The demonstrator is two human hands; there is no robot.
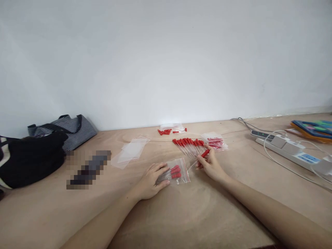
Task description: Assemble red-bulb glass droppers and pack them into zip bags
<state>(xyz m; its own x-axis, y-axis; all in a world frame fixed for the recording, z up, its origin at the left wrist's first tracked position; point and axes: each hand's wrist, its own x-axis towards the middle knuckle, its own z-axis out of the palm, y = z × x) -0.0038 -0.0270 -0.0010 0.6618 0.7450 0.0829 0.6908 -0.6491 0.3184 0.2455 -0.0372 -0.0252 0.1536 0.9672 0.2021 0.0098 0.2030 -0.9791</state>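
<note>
My left hand (153, 180) is closed on the near end of a clear zip bag (183, 166) lying on the table. Several droppers (176, 171) with red bulbs show inside it; their tips are partly covered by my fingers. In my right hand (211, 165) a single dropper (205, 153) is pinched by its red bulb, its thin clear tube pointing down and left toward the bag's red-striped edge. Just beyond that hand lies a fanned row of droppers (190, 142), bulbs pointing away from me.
Flat clear bags (132, 150) lie left of centre. Loose red bulbs (164, 132) rest near the wall, and a bag of red bulbs (215, 141) lies right of the row. A power strip (301, 155) with cables is at right; a black bag (33, 159) and striped bag (75, 129) stand left.
</note>
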